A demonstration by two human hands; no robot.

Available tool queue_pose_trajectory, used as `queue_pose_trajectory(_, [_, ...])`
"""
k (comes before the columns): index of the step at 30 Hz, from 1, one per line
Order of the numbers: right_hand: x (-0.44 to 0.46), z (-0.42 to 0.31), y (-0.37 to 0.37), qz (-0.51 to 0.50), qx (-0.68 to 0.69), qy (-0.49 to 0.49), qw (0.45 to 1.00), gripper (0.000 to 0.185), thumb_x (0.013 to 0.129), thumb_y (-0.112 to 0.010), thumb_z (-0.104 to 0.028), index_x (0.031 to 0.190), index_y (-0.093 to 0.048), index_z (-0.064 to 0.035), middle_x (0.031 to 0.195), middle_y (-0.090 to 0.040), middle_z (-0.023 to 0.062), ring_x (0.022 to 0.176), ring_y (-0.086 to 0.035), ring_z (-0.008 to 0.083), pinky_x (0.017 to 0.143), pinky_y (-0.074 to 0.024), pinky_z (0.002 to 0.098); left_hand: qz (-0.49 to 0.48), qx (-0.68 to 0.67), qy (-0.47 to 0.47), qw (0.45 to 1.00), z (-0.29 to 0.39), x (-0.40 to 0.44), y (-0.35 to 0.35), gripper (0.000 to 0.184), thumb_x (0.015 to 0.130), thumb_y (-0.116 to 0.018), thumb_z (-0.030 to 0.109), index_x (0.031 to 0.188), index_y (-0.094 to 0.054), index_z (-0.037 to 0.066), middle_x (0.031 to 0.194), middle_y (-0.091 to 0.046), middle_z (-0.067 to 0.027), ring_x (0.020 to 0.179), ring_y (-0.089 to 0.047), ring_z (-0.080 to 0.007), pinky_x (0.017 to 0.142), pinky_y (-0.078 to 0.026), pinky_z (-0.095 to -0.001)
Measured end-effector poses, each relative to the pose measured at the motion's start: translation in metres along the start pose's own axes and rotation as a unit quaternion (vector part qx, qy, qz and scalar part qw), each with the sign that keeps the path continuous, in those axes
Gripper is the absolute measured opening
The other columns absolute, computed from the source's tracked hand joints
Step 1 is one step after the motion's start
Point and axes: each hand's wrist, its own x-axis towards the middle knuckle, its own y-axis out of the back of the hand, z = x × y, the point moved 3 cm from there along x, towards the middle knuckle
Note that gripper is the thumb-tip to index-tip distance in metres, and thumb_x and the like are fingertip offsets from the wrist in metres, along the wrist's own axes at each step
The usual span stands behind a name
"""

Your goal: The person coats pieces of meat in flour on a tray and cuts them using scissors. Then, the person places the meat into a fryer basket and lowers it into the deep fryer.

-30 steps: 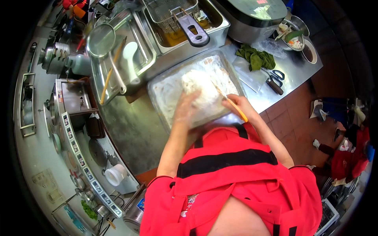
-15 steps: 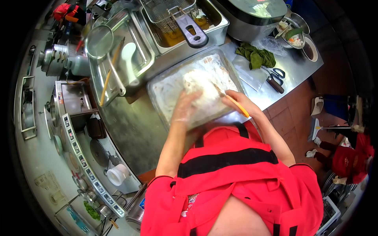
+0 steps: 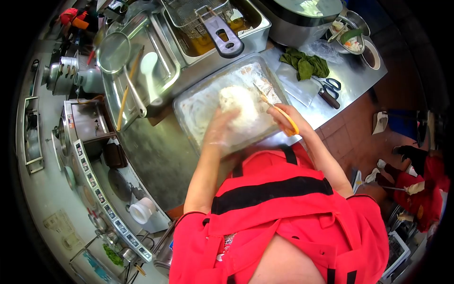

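A white, flour-covered lump lies in a shallow metal tray dusted with white powder. My left hand is at its near left side, the blurred fingers curled against it. In my right hand are orange-handled scissors, their handle loop showing below the fingers. The blades point up and left, just beside the lump's right side, over the powder. Whether they touch the lump I cannot tell.
Behind the tray stands an oil fryer with a wire basket. A pan with a strainer and white spoon is at left. To the right lie a green cloth, dark scissors and bowls. A person is at far right.
The orange handles have spread apart and turned slightly in my right hand. My left hand stays at the lump. The view has shifted a little, and the person at right has moved.
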Motion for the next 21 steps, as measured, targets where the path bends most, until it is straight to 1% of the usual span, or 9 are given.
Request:
queue_pose_trajectory(1, [-0.001,0.004,0.001,-0.013,0.008,-0.003,1.000,0.042,0.097,-0.057,-0.045,0.093,-0.062,-0.0035,0.065,-0.051,-0.0007,0.059,-0.052,0.0086,0.052,-0.0422,0.0268,-0.015,-0.006,-0.013,1.000,0.003,0.004,0.005,0.064,0.078,-0.076,0.011,0.136,-0.048,0.003,0.118,-0.066,-0.0103,0.110,-0.063,-0.0222,0.096,-0.050,-0.0386])
queue_pose_trajectory(5, [-0.016,0.015,0.008,-0.016,0.024,0.028,0.999,0.044,0.102,-0.049,-0.042,0.110,-0.063,-0.0009,0.066,-0.054,0.0003,0.059,-0.053,0.0089,0.055,-0.0426,0.0257,0.015,0.324,-0.077,0.943,0.025,0.026,0.021,0.065,0.077,-0.081,0.013,0.132,-0.050,0.000,0.117,-0.066,-0.0119,0.111,-0.063,-0.0244,0.101,-0.047,-0.0402])
queue_pose_trajectory(8, [-0.031,0.014,0.005,-0.007,0.072,0.029,0.997,0.041,0.099,-0.055,-0.042,0.078,-0.055,-0.0070,0.064,-0.051,-0.0004,0.058,-0.050,0.0099,0.054,-0.0409,0.0253,-0.012,0.489,-0.136,0.862,0.004,0.065,0.042,0.069,0.074,-0.085,0.018,0.130,-0.050,-0.003,0.118,-0.066,-0.0173,0.112,-0.062,-0.0285,0.103,-0.046,-0.0403])
queue_pose_trajectory(9, [-0.037,0.011,0.002,-0.004,0.082,0.030,0.996,0.040,0.100,-0.054,-0.042,0.079,-0.054,-0.0073,0.064,-0.051,-0.0009,0.058,-0.050,0.0099,0.054,-0.0407,0.0254,0.021,0.501,-0.126,0.856,-0.002,0.070,0.037,0.071,0.073,-0.086,0.020,0.130,-0.050,-0.004,0.118,-0.065,-0.0196,0.111,-0.062,-0.0302,0.103,-0.046,-0.0401])
queue_pose_trajectory(11, [-0.042,0.011,-0.001,-0.005,0.094,0.031,0.995,0.041,0.100,-0.054,-0.043,0.080,-0.053,-0.0073,0.064,-0.051,-0.0010,0.058,-0.050,0.0098,0.054,-0.0406,0.0255,0.043,0.664,-0.156,0.730,-0.008,0.076,0.028,0.067,0.072,-0.086,0.019,0.125,-0.053,-0.007,0.119,-0.063,-0.0266,0.113,-0.061,-0.0365,0.103,-0.045,-0.0397])
queue_pose_trajectory(14, [-0.047,0.011,-0.003,-0.008,0.100,0.027,0.995,0.041,0.100,-0.054,-0.043,0.080,-0.053,-0.0075,0.064,-0.051,-0.0011,0.058,-0.050,0.0097,0.054,-0.0403,0.0255,0.031,0.710,-0.185,0.679,-0.019,0.082,0.024,0.063,0.074,-0.084,0.018,0.124,-0.054,-0.008,0.119,-0.063,-0.0270,0.114,-0.060,-0.0379,0.102,-0.045,-0.0407])
queue_pose_trajectory(17, [-0.047,0.014,-0.004,-0.015,0.095,0.025,0.995,0.041,0.100,-0.054,-0.043,0.080,-0.052,-0.0077,0.065,-0.051,-0.0016,0.058,-0.050,0.0091,0.053,-0.0395,0.0250,-0.001,0.736,-0.168,0.656,-0.022,0.091,0.026,0.063,0.077,-0.081,0.018,0.126,-0.053,-0.008,0.122,-0.061,-0.0283,0.116,-0.058,-0.0383,0.103,-0.044,-0.0411])
queue_pose_trajectory(20, [-0.043,0.021,-0.004,-0.028,0.061,0.023,0.997,0.041,0.098,-0.056,-0.045,0.090,-0.057,-0.0042,0.071,-0.057,0.0032,0.066,-0.056,0.0132,0.060,-0.0439,0.0275,0.008,0.722,-0.237,0.650,-0.025,0.090,0.032,0.059,0.079,-0.078,0.015,0.129,-0.053,-0.006,0.123,-0.062,-0.0243,0.116,-0.059,-0.0345,0.101,-0.046,-0.0382])
queue_pose_trajectory(21, [-0.040,0.023,-0.003,-0.032,0.046,0.021,0.998,0.043,0.098,-0.057,-0.045,0.095,-0.060,-0.0023,0.075,-0.060,0.0057,0.069,-0.059,0.0155,0.063,-0.0462,0.0289,-0.013,0.644,-0.194,0.739,-0.019,0.088,0.033,0.060,0.080,-0.076,0.017,0.131,-0.052,-0.005,0.124,-0.063,-0.0214,0.116,-0.059,-0.0322,0.101,-0.046,-0.0375])
